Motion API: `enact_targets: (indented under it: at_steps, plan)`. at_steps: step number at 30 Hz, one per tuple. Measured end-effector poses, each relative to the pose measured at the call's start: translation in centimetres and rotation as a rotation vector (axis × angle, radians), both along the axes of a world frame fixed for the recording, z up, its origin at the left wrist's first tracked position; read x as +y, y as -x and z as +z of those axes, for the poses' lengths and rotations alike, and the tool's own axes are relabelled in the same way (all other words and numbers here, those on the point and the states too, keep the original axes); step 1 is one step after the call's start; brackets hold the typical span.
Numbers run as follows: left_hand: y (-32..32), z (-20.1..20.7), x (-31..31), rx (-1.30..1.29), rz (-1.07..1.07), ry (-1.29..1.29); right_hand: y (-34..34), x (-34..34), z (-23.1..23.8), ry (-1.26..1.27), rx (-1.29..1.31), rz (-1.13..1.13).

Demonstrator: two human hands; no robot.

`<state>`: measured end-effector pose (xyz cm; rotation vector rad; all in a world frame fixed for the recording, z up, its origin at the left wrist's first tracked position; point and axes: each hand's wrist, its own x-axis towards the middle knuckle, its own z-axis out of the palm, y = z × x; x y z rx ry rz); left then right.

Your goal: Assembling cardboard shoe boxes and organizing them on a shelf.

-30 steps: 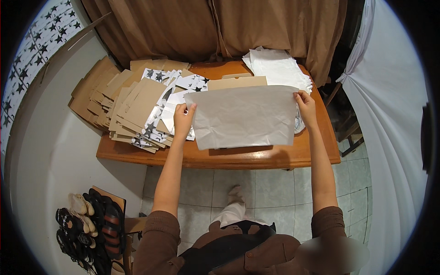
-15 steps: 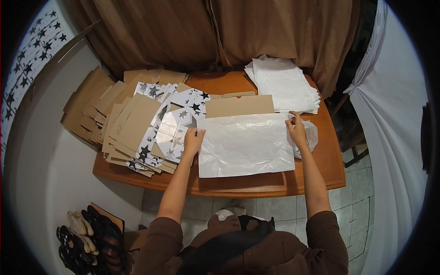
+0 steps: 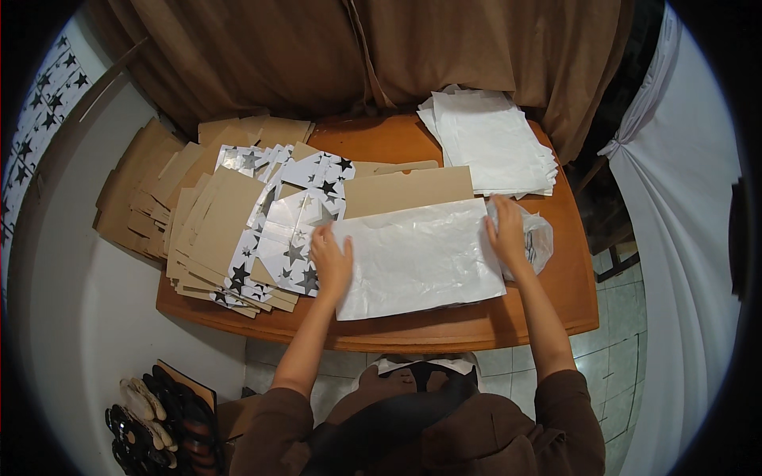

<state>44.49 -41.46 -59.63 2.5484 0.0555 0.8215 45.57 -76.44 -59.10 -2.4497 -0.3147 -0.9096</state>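
Note:
A white plastic mailer bag (image 3: 421, 258) lies near the table's front edge, slightly tilted, its left side lower. From behind its upper edge a flat brown cardboard piece (image 3: 409, 192) shows; whether its lower part is inside the bag or under it is hidden. My left hand (image 3: 332, 262) rests at the bag's left edge, thumb apart from the fingers, beside star-printed card. At the upper right corner is my right hand (image 3: 508, 232), fingers spread, next to a crumpled clear plastic bag (image 3: 540, 242). Neither hand visibly grips anything.
Flat cardboard pieces (image 3: 214, 214), some white with dark stars (image 3: 294, 254), pile up on the left of the wooden table (image 3: 381, 337). A stack of white bags (image 3: 492, 143) lies at the back right. Brown curtain (image 3: 262, 63) hangs behind; shoes (image 3: 163, 420) stand lower left.
Both hands have loosened from the white bag's sides and their fingers have spread. The bag sits a little lower and further left, with its left side turned toward me.

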Motion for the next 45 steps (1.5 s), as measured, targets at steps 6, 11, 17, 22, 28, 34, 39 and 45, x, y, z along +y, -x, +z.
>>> enact_targets:
  at_steps: [6, 11, 17, 22, 28, 34, 39, 45]
  plan:
    - [1.6, 0.4, -4.6, 0.161, -0.722, -0.512, 2.0, 7.7, 1.1, 0.436, 0.222, 0.648]
    - [0.1, -2.6, -4.9, 0.311, -0.791, -0.731, 0.6, 8.6, -1.6, 0.616, 0.262, 0.729]
    - [-0.2, -4.4, -5.4, 0.249, -0.893, -0.701, 1.1, 7.8, -3.8, 0.687, 0.214, 0.673]
    - [0.3, -6.3, -5.4, 0.437, -0.934, -0.773, 1.2, 7.3, -6.5, 0.699, 0.396, 0.692]
    - [-0.3, -6.0, -5.9, 0.655, -0.919, -0.879, 1.1, 8.2, -6.2, 0.819, 0.769, 0.683]
    - [-0.6, -6.2, -6.2, 0.928, -0.896, -0.983, 0.7, 9.6, -6.2, 0.975, 1.012, 0.621]
    - [-0.5, -6.4, -6.3, 1.037, -0.814, -1.017, 0.9, 10.0, -4.6, 0.979, 1.231, 0.483]
    - [-0.3, -6.9, -5.5, 1.131, -0.707, -0.981, 1.1, 9.1, -4.9, 1.053, 1.380, 0.220]
